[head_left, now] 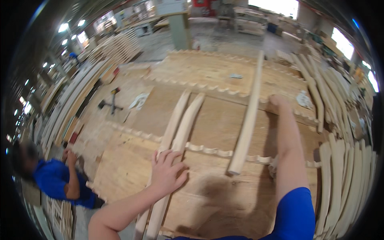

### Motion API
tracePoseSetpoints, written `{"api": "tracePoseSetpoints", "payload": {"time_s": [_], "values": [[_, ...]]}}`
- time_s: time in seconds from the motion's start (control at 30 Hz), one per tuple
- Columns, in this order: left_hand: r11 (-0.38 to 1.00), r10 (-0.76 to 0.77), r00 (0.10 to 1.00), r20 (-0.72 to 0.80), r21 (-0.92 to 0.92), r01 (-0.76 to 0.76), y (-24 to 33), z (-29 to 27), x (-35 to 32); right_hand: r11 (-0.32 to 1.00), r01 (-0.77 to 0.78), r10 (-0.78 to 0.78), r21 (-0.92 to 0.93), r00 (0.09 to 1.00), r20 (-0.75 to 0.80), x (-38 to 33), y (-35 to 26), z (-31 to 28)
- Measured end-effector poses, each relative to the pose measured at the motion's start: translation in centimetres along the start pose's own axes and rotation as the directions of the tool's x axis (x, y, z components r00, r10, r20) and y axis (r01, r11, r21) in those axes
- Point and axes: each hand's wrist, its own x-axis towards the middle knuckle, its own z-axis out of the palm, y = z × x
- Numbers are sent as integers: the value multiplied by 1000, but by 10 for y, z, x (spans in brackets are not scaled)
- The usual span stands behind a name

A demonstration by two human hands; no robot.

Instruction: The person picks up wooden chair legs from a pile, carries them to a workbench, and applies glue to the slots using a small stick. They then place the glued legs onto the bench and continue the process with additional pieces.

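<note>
My left hand (170, 172) lies over a pair of long, curved pale wooden pieces, its fingers spread across their tops. The left wooden piece (173, 124) and the right wooden piece (188, 122) run side by side across a scalloped wooden strip (208, 151). Farther right, my right hand (279, 103) is at the far scalloped strip (234, 93) with its fingers curled closed. Whatever it may hold is hidden. Between my hands, a single long wooden piece (250, 116) rests across the strips, its near end over the plywood tabletop (208, 192).
More curved wooden pieces (344, 172) stand stacked along the right side. A hammer-like tool (112, 104) and a pale rag (139, 101) lie at the left of the table. A person in blue (60, 178) stands at the left. A green pillar (181, 34) rises beyond.
</note>
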Motion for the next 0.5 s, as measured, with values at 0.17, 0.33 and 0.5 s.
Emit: {"api": "tracePoseSetpoints", "payload": {"time_s": [0.17,0.33,0.5], "values": [[999,-37,999,29,24,36,1,-1,-3,999,-51,51,10,999,-6,20,-10,14],[1000,-6,1000,2,21,6,-5,5,-2,996,94,-93,8,994,-56,38,24,20],[999,-6,1000,-4,-40,6,-5,4,-2,979,54,-83,-195,986,-146,31,38,15]]}}
